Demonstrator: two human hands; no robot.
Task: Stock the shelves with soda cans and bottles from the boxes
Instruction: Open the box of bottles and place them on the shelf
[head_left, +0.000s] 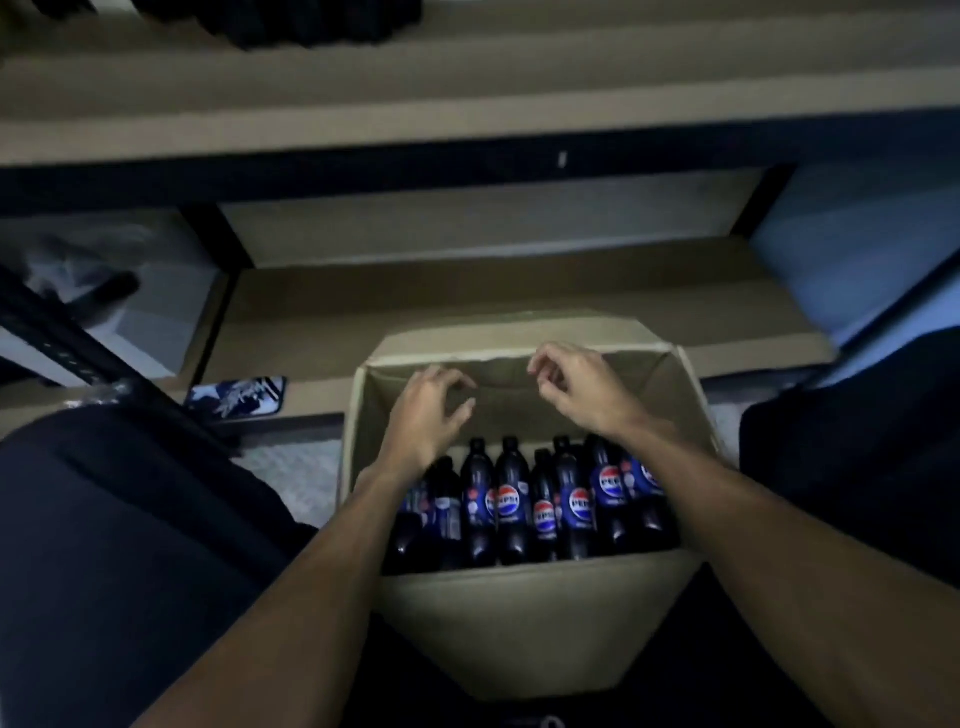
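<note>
View from above, in dim light, of an open cardboard box (519, 603) on the floor between a person's knees. Dark Pepsi bottles (509, 499) stand upright, packed close in the near part of the box; the far part shows only bare cardboard. The left hand (428, 410) and right hand (576, 387) hover over the box above the bottles, fingers loosely curled, holding nothing and touching no bottle. Likely risks: the bottles stand shoulder to shoulder, so pulling one up by its cap may drag or tip a neighbour, and a smooth bottle could slip in this poor light. The box's far flap (519, 332) stands raised between the bottles and the low shelf (467, 296) ahead, so a bottle carried forward could catch on it; the upper shelf (467, 93) overhangs too. A dark metal upright (78, 338) slants at the left, with a patterned phone-like slab (236, 396) lying near the box.
</note>
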